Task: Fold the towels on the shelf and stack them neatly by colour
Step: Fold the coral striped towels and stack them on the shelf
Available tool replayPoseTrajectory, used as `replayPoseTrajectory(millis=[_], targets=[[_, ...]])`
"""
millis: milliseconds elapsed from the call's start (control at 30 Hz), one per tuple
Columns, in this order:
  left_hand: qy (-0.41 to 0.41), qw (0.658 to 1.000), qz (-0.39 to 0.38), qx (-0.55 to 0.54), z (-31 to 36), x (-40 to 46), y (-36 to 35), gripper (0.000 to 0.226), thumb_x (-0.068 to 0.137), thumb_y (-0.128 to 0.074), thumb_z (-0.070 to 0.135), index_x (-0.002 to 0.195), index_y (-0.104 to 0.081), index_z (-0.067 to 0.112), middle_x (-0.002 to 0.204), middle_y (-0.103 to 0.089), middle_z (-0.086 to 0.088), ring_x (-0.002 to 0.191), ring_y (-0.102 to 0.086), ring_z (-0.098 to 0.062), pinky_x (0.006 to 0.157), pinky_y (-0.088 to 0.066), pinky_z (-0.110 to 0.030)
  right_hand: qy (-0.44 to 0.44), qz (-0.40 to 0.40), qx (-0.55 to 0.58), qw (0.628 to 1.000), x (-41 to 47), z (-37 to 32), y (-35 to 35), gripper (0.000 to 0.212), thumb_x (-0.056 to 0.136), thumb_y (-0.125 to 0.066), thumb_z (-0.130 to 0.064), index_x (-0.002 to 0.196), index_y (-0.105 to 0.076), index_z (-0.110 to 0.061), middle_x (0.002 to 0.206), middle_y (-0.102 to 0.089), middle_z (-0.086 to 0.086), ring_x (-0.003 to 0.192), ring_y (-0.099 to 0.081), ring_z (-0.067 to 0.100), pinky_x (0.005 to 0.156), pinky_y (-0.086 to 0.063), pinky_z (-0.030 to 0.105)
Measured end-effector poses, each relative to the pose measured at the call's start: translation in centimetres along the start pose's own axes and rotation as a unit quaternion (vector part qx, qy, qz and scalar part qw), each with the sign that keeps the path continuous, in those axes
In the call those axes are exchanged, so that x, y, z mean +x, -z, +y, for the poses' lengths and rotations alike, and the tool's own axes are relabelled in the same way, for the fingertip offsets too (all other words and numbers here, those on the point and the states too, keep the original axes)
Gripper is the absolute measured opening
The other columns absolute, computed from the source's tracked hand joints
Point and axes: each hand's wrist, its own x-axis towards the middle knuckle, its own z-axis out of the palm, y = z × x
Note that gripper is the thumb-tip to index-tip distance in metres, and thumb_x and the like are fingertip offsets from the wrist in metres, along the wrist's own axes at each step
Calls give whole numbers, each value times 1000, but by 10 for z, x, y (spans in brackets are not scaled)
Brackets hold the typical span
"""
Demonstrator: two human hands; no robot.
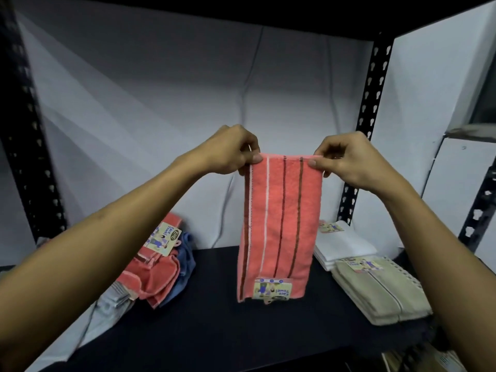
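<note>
Coral towel held up for folding

Left hand and right hand each pinch a top corner of the coral towel; it hangs lengthwise straight down from them, bottom edge just above the shelf, both hands equally near.

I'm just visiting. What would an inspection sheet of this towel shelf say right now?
Surface: dark shelf board, part bare.
Job's things: coral striped towel held up, hanging; unfolded heap of coral, blue and grey towels at left; folded white stack and beige stack at right.
Clutter: nothing seen.
Grippers: left hand and right hand each pinch a top corner.
Cables: nothing seen.
Surroundings: black perforated uprights, white backdrop.
</note>
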Motion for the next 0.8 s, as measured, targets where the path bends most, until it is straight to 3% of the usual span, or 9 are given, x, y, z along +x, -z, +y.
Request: replayPoseTrajectory(millis=[167,267,333,467,633,800], targets=[[38,998,33,-47,-15,21,-18,17,91,-76,24,86,-72,8,64,-71,3,58,-70,-6,55,-49,-11,-27,18,-7,999,25,30,-21,15,86,-74,1,88,-61,-6,76,-67,15,65,-68,27,70,-60,48],[64,995,48,-53,-22,36,-28,20,94,-72,23,88,-69,4,68,-71,-3,56,-70,-7,56,-55,-18,-13,65,-82,994,42,45,-33,8,92,-70,-8,99,-71,-11,82,-70,3,71,-66,14,79,-58,40],[74,993,69,-65,-23,45,-32,22,95,-71,26,90,-67,5,73,-70,-4,54,-69,-8,52,-48,-14,16,126,-95,987,47,47,-39,10,96,-64,-10,100,-73,-7,88,-71,2,76,-63,12,81,-55,37],[73,984,105,-123,-22,48,-32,19,90,-77,24,86,-69,6,68,-72,-6,55,-70,-10,64,-55,-22,86,205,-111,969,37,45,-41,10,94,-63,-6,98,-72,-5,92,-70,6,80,-62,18,75,-51,29],[105,956,-1,-275,-42,-16,-75,21,80,-85,15,86,-71,0,75,-77,-11,71,-77,-24,72,-63,-32,89,167,-53,981,-45,46,-80,9,89,-69,-1,94,-72,-8,88,-66,1,77,-59,11,68,-48,23],[201,907,-73,-362,-66,-129,-147,24,76,-85,19,85,-76,-1,77,-76,-15,72,-75,-23,72,-60,-30,-4,66,55,996,-158,49,-162,15,87,-74,-1,95,-73,-14,90,-67,-7,82,-62,11,77,-47,22]])
